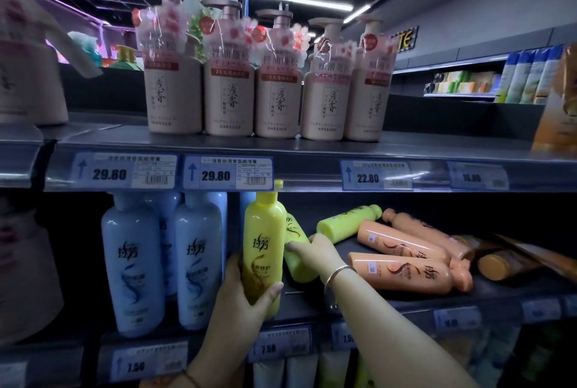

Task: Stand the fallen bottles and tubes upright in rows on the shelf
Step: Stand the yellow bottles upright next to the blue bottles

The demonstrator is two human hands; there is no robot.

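Closest in, the left hand (pixel 246 297) grips a front yellow bottle (pixel 263 240) round its lower half, thumb across the label. That bottle stands upright at the front edge of the lower shelf (pixel 312 303), long axis vertical, cap up under the price rail. To its left two rows of pale blue bottles (pixel 134 265) stand upright, caps up.

Just right of the front yellow bottle, the right hand (pixel 315 250), a bracelet (pixel 338 272) on its wrist, holds a second yellow bottle (pixel 298 265). The thumb lies across its front; the fingers are hidden behind it. This bottle leans, its top tipped left behind the first.

Further right, a lying yellow bottle (pixel 346 222) rests on its side toward the back of the shelf, base to the front left, cap to the back right. Beside it three peach bottles (pixel 402 272) lie flat. The two nearer ones run along the shelf with caps to the right; the rear one points its cap to the back left. At the right end an amber bottle (pixel 499 265) lies with its round end facing left.

On the upper shelf, beige pump bottles (pixel 229 97) stand in a row at the front edge above blue price tags (pixel 228 173). The room is a dim shop with a dark ceiling, bright strip lights (pixel 299 0) and more stocked shelves at far right.
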